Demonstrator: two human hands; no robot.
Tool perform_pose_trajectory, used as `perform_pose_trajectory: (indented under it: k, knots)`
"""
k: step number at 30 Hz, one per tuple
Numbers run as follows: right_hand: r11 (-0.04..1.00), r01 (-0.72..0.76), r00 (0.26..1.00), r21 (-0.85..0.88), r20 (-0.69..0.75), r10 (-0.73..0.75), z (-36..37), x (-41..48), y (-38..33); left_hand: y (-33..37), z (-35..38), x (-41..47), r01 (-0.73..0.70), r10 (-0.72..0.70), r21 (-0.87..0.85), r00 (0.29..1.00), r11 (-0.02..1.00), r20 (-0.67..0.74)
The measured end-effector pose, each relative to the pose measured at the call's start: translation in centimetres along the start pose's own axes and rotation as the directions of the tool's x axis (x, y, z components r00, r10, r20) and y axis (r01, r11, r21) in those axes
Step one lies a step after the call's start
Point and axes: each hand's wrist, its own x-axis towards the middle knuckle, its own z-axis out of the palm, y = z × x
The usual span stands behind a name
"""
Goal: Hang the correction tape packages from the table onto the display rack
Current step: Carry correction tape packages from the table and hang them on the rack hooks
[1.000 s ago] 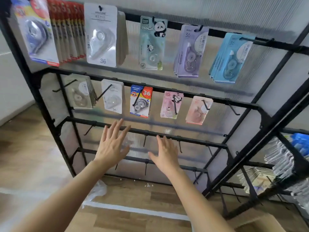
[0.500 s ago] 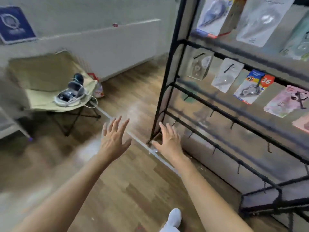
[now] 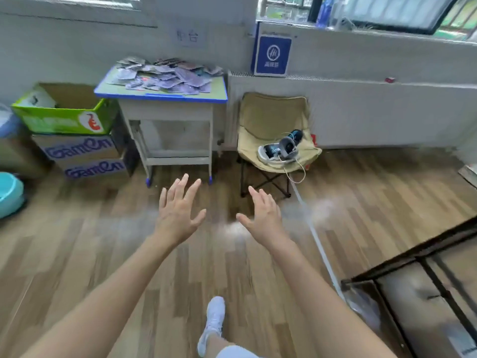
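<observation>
Nearest, a white shoe (image 3: 213, 320) steps on the wood floor, and the black frame of the display rack (image 3: 418, 254) cuts across the lower right. Both bare arms reach forward: the left hand (image 3: 178, 215) and right hand (image 3: 265, 218) are spread, fingers apart, holding nothing. Farther off, against the wall, the correction tape packages (image 3: 170, 74) lie in a loose heap on the blue-edged table (image 3: 180, 98), mostly purple and grey cards, too blurred to read. Left of the table, an open green box (image 3: 62, 121) with something white inside sits on two stacked cardboard boxes (image 3: 82, 151). To the right, a folding chair (image 3: 273, 117) carries a headset (image 3: 281, 149).
</observation>
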Motion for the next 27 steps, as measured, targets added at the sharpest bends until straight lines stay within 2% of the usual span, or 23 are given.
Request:
perform_pose_trajectory:
  k: [6,12,15,20,27]
  knots:
    - [0.992,0.125,0.992,-0.031,0.014,-0.125,2.7,12.4,-8.1,-9.2,-2.5,9.0,0.125,-0.121,0.065,0.991,0.99,-0.056]
    - [0.98,0.192,0.981,-0.053,0.017,-0.191,3.6,23.6,-15.3,-15.5,-5.0,18.6,0.164,-0.155,0.074,0.982,0.984,-0.111]
    - [0.974,0.219,0.976,-0.059,0.019,-0.218,4.0,28.7,-18.1,-18.2,-5.2,22.8,0.17,-0.164,0.061,0.982,0.984,-0.096]
    - [0.97,0.224,0.975,-0.092,0.021,-0.223,5.3,38.3,-21.9,-23.9,-4.5,31.7,0.174,-0.169,0.058,0.982,0.983,-0.088]
    - [0.985,0.153,0.986,-0.08,-0.057,-0.158,5.3,53.8,-28.2,-32.2,-5.2,47.4,0.126,-0.125,0.041,0.991,0.991,-0.038]
